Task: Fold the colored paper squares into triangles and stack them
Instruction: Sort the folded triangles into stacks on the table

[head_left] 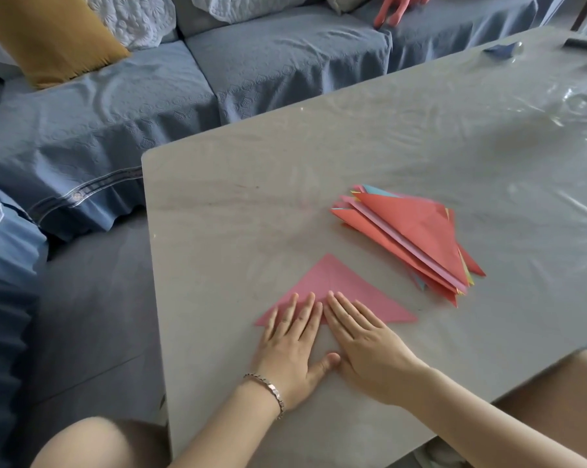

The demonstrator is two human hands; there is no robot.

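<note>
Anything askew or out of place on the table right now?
The stack of folded triangles is untidy: its sheets are fanned, with edges and tips not lined up and pink, yellow and blue slivers showing. The pink triangle lies flat under the left hand and right hand; no tear visible.

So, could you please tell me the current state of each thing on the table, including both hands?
pink paper: folded into a triangle, flat on the table, apart from the stack.
stack of triangles: folded, loosely piled, edges fanned out, no hand on it.
left hand: flat, straight fingers pressing the pink paper.
right hand: flat, straight fingers pressing the pink paper.
table: covered with wrinkled clear film.
</note>
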